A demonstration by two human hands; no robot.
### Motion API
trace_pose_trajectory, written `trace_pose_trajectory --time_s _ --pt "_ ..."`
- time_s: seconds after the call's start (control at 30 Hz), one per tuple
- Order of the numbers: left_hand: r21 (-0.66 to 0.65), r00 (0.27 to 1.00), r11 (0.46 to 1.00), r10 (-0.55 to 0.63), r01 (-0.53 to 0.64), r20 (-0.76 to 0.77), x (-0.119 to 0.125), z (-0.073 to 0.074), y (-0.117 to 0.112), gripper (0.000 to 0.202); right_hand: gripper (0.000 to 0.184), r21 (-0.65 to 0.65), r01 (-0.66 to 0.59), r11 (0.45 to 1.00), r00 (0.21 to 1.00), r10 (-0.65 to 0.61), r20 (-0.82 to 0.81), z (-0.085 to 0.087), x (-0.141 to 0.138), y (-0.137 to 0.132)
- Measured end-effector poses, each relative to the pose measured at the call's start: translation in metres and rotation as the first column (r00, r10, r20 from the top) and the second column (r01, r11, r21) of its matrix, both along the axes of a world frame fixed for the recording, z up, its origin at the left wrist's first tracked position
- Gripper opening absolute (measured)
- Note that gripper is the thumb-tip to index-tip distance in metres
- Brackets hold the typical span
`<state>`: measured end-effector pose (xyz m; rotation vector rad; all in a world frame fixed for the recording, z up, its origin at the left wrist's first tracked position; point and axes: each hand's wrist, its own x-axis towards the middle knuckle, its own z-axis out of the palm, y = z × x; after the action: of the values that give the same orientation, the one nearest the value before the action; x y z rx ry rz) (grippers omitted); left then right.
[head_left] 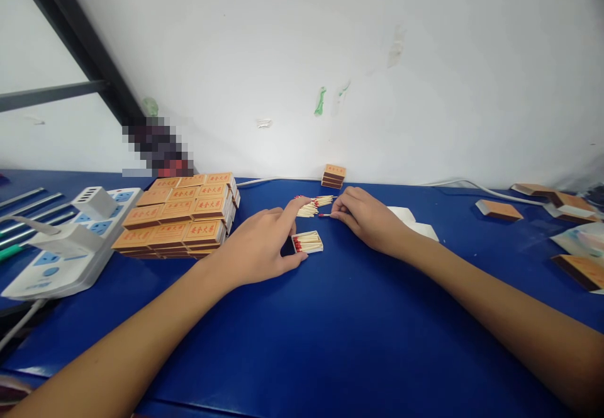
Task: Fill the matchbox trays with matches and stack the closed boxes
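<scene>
My left hand is around the left end of an open matchbox tray on the blue table. Its thumb rests along the tray's near edge, and its index finger reaches out to a loose pile of matches. Inside the tray lie matches with red heads toward the left. Just right of the pile, my right hand has its thumb and fingers pinched on a single match, its red head pointing left. The left hand's curled fingers are partly hidden.
Stacked orange matchboxes stand at left, beside a white power strip with plugs. A small matchbox stack sits against the wall. White paper lies behind my right wrist. More matchboxes are scattered at right near a white cable.
</scene>
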<state>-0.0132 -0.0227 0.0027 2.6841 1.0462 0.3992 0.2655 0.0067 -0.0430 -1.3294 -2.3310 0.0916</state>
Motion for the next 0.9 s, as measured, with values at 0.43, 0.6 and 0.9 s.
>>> trace_pose_trajectory --time_s 0.43,0.6,0.9 --pt "0.017 1.0 1.0 0.011 -0.011 -0.018 0.001 -0.001 0.001 0.084 0.011 0.062 -0.157 0.986 0.985 0.151 0.086 0.027 -0.048 -0.052" --pt "0.029 1.0 1.0 -0.004 0.005 -0.014 0.001 -0.001 0.0 0.082 0.007 0.01 -0.154 0.988 0.985 0.153 0.077 0.025 -0.044 -0.051" --pt "0.031 1.0 0.999 -0.013 0.013 -0.009 0.001 -0.002 0.0 0.085 0.009 -0.01 -0.134 0.991 0.991 0.134 0.019 0.021 -0.042 -0.049"
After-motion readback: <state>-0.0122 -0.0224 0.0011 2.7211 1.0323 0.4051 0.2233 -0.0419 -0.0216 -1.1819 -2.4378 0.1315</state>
